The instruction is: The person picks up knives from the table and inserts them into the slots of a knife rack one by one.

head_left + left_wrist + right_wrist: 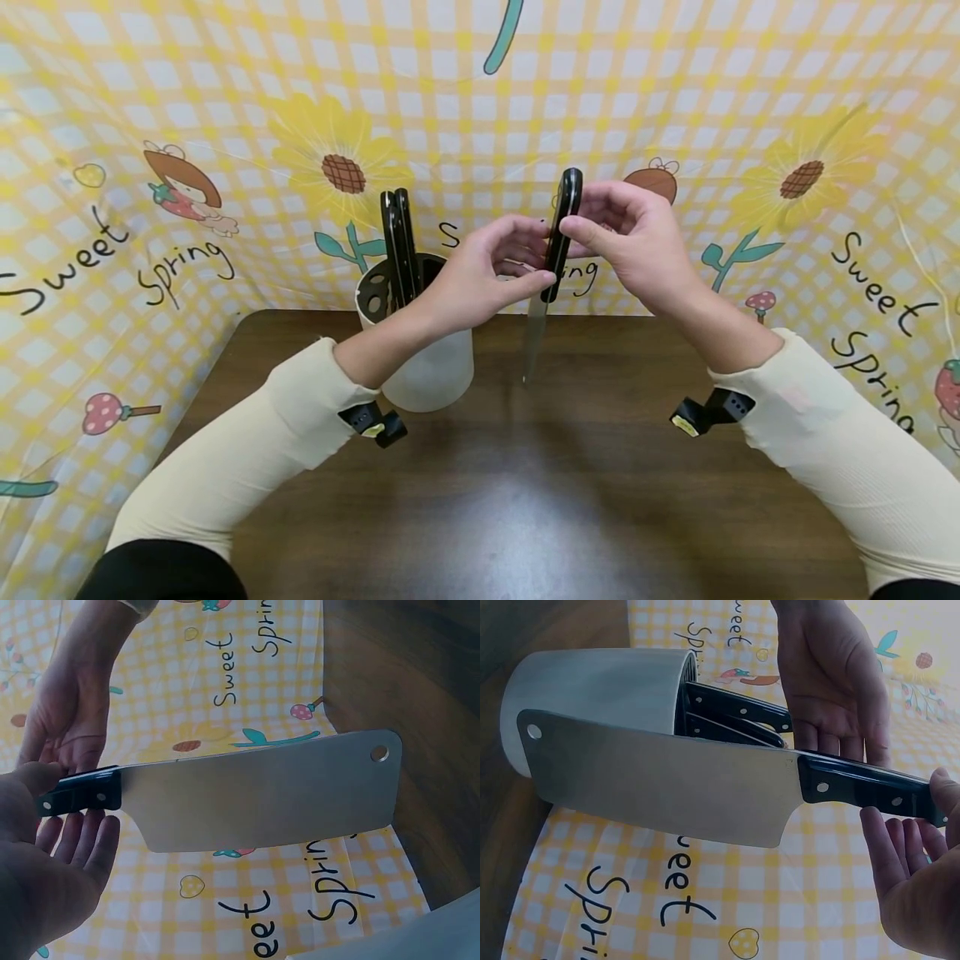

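Note:
A cleaver [262, 795] hangs blade down above the table, its broad steel blade holed at one corner. In the head view it appears nearly edge-on. My right hand [641, 237] pinches the upper part of its black riveted handle [566, 200], thumb on the near side. Lower on that handle, my left hand [480, 271] holds with its thumb, the fingers curving behind. To the left stands a white round knife holder [431, 371] with a black holed top. Black handles [399, 242] of other knives stick up from it; their blades are hidden inside.
The dark brown wooden table [480, 500] reaches back to a yellow checked cloth [480, 117] printed with flowers and lettering. That cloth also hangs at both sides. A small black camera [371, 421] sits at the left wrist, another camera [708, 410] at the right.

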A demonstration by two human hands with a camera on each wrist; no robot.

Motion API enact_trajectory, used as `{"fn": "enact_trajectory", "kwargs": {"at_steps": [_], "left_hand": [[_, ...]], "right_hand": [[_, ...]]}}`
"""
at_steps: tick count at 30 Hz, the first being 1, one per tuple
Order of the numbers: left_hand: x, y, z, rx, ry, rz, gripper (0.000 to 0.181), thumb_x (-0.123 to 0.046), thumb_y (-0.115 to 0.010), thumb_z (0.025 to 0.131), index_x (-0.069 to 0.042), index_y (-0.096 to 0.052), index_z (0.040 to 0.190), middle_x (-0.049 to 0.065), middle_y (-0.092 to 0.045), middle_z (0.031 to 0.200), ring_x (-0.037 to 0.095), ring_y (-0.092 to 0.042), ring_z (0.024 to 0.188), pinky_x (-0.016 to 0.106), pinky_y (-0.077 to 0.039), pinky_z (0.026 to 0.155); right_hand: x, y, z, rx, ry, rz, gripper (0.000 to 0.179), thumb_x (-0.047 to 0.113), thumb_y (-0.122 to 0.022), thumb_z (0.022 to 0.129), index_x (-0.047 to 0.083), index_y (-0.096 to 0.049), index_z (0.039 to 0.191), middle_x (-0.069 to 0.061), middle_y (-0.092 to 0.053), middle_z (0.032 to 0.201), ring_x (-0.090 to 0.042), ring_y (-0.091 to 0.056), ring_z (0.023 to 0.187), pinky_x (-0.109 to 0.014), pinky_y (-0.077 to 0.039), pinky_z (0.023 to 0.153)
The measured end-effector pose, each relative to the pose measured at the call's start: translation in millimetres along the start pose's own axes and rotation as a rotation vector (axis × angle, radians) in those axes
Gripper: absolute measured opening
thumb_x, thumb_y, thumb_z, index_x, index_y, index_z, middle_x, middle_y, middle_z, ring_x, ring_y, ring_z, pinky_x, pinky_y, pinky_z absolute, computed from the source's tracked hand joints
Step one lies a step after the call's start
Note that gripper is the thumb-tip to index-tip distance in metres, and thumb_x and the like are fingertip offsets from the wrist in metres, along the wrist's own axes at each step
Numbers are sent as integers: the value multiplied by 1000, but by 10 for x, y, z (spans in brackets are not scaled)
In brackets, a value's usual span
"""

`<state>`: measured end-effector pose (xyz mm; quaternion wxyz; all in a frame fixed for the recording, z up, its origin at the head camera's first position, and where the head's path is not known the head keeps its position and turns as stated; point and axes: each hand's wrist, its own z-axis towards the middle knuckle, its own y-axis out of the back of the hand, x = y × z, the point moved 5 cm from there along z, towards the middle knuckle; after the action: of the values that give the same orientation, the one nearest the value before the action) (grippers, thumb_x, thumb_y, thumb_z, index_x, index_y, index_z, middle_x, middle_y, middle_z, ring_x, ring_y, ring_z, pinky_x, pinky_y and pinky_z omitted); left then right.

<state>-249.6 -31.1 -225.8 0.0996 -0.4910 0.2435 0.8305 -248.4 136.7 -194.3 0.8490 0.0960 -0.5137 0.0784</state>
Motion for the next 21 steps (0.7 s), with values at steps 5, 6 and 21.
{"fn": "enact_trajectory", "kwargs": {"at_steps": [5, 6, 21], "left_hand": [[13, -9, 2, -29, -19, 21, 48, 2, -75, 90, 5, -54, 133, 16, -65, 115, 25, -67, 100, 34, -57, 89], [13, -9, -1, -34, -26, 28, 48, 2, -75, 90, 5, -54, 133, 16, -65, 115, 25, -67, 99, 33, -58, 89], [24, 39, -59, -57, -23, -11, 42, 2, -75, 90, 4, -57, 128, 15, -65, 113, 24, -67, 94, 34, -58, 87]], "right_hand": [[-4, -8, 4, 5, -13, 0, 17, -6, -68, 94, 3, -70, 108, -6, -68, 90, -16, -67, 83, -36, -63, 74], [-4, -11, 4, 6, -17, 1, 17, -5, -68, 94, 3, -70, 108, -6, -68, 90, -16, -68, 83, -36, -63, 74], [-33, -72, 15, 76, -78, -9, 23, 15, -58, 105, -2, -66, 118, -10, -68, 100, -23, -65, 98, -38, -62, 83]]}}
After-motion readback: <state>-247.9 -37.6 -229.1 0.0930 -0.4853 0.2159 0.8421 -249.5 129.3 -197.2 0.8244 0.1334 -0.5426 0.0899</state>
